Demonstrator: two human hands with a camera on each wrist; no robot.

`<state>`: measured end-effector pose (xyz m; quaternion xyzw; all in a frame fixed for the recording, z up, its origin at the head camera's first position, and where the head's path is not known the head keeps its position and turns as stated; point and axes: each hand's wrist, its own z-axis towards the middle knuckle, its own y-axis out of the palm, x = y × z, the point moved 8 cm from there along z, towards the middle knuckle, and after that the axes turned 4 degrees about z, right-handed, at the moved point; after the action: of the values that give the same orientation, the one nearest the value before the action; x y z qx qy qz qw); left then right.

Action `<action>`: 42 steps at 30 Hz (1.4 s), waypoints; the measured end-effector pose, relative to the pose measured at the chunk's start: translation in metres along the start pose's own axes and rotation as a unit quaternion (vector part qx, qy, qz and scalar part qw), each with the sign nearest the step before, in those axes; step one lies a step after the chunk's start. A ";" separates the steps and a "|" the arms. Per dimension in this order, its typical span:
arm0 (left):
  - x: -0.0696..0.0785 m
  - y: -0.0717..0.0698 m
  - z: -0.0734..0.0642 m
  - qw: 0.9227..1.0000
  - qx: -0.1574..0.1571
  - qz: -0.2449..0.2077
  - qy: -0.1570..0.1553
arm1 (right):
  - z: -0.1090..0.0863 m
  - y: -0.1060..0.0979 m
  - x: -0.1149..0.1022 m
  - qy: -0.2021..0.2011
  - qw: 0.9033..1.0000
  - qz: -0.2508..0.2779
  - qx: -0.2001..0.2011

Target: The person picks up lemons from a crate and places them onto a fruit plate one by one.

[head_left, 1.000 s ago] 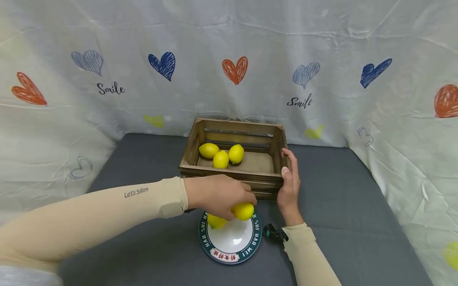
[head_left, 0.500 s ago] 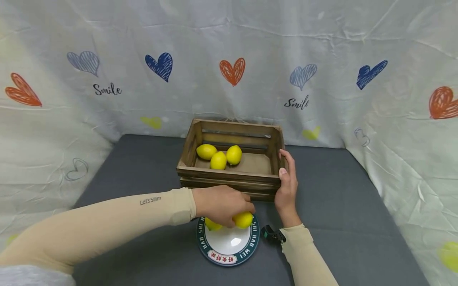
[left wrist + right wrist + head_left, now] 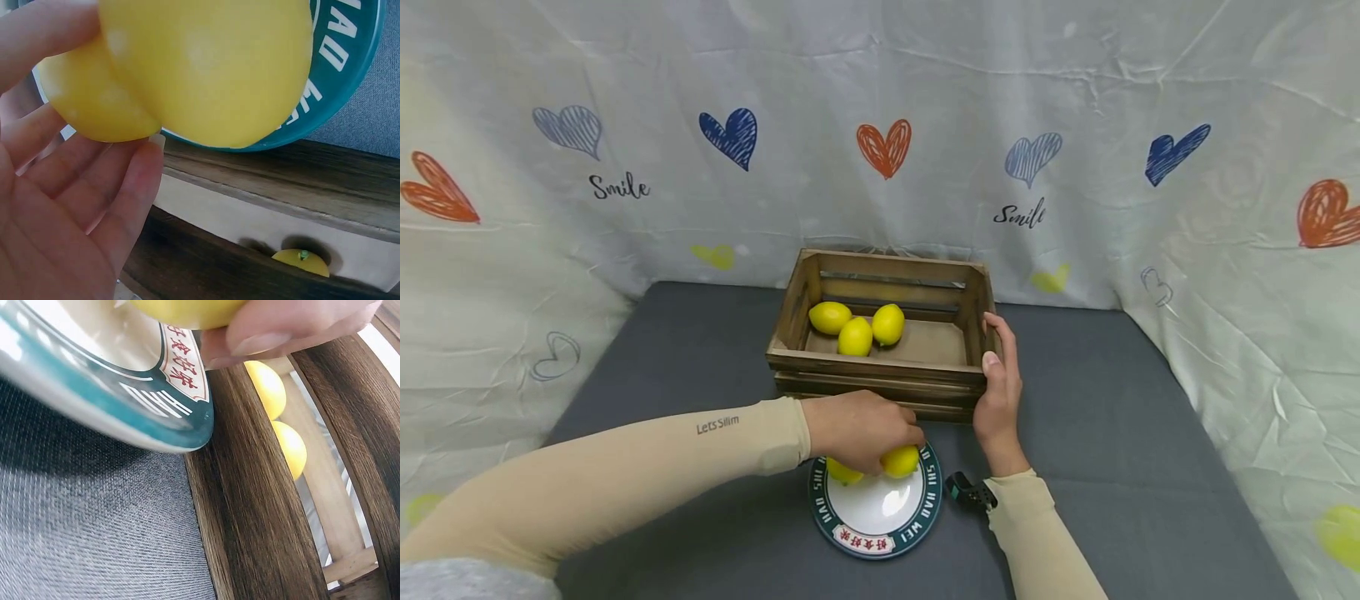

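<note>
My left hand (image 3: 861, 433) holds a lemon (image 3: 900, 461) low over the white plate (image 3: 875, 508) with a green lettered rim. In the left wrist view the thumb and fingertips lie round that lemon (image 3: 94, 100), and a second lemon (image 3: 206, 69) fills the space in front of it. The second lemon (image 3: 844, 472) sits on the plate's left part, partly covered by the hand. My right hand (image 3: 1002, 400) grips the right end of the wooden crate (image 3: 880, 367), thumb at the front corner. Three lemons (image 3: 855, 336) lie inside the crate, towards its left.
The crate stands close behind the plate on the dark grey tabletop (image 3: 700, 342). A white curtain (image 3: 955, 83) printed with hearts hangs at the back and along both sides. My right wrist wears a black band (image 3: 973, 492) beside the plate.
My left hand has come down towards the plate, still with the lemon in its fingers. The right hand keeps its place on the crate; the head view has shifted slightly.
</note>
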<state>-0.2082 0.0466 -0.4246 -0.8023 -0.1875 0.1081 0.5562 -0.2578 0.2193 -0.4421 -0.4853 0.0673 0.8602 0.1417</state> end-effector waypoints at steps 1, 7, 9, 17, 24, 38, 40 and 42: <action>-0.001 0.001 0.000 1.000 -0.001 0.002 -0.002 | 0.000 0.000 0.001 0.001 1.000 -0.001 0.001; -0.003 0.007 -0.001 1.000 -0.006 0.000 -0.010 | -0.001 0.001 0.004 0.004 1.000 -0.001 0.001; -0.003 0.008 -0.001 1.000 -0.006 0.000 -0.012 | -0.002 0.001 0.004 0.005 1.000 -0.004 0.002; -0.005 0.010 0.001 1.000 -0.008 -0.004 -0.018 | -0.001 0.002 0.000 0.004 1.000 -0.001 0.000; -0.009 0.010 0.004 1.000 -0.008 -0.008 -0.022 | 0.000 0.002 0.001 0.007 1.000 -0.002 0.001; -0.009 0.009 0.003 1.000 -0.002 -0.001 -0.026 | 0.001 0.001 0.002 0.007 1.000 -0.006 0.002; -0.009 0.008 0.002 1.000 -0.002 -0.001 -0.028 | 0.001 0.001 0.001 0.005 1.000 -0.006 0.003; -0.010 0.006 0.001 1.000 -0.001 -0.002 -0.030 | 0.001 0.000 0.001 0.004 1.000 -0.007 0.002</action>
<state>-0.2166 0.0412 -0.4312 -0.7991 -0.2064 0.1308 0.5494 -0.2589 0.2193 -0.4429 -0.4884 0.0664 0.8573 0.1483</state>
